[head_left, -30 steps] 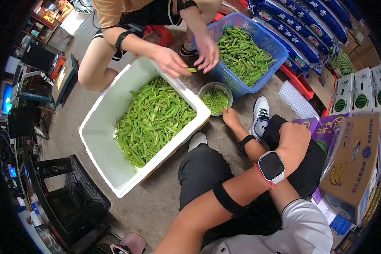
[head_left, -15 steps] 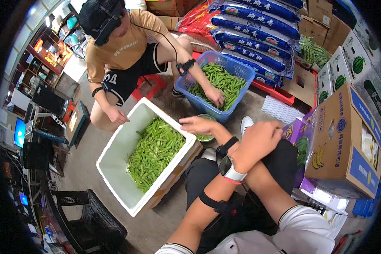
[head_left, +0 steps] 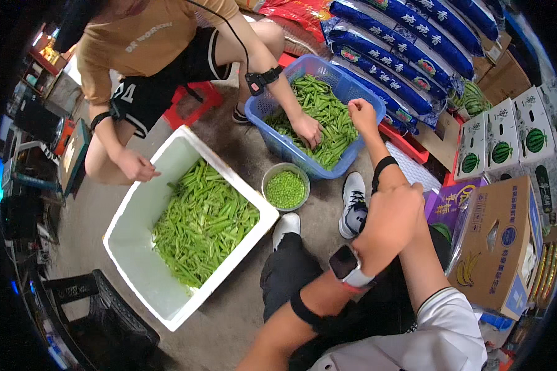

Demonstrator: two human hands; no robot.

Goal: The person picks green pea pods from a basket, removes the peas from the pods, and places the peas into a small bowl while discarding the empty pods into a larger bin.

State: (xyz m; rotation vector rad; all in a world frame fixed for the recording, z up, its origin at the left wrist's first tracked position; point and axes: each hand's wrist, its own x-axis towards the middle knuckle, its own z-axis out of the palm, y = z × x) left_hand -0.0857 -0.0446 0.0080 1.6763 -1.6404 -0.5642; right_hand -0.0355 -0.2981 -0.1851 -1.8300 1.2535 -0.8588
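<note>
Fingers of the right hand (head_left: 360, 113) curl loosely over pea pods (head_left: 328, 117) in the blue basket (head_left: 272, 133); left hand (head_left: 390, 219), fingers hidden, rests on the right forearm

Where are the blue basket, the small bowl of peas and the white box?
blue basket (head_left: 258, 115): head view, left rim.
small bowl of peas (head_left: 285, 188): head view, on the peas.
white box (head_left: 134, 204): head view, bare inner wall.

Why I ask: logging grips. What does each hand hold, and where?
Right hand curls among pea pods in the blue basket; any hold cannot be told. Left hand rests on the right forearm, no object seen.
</note>
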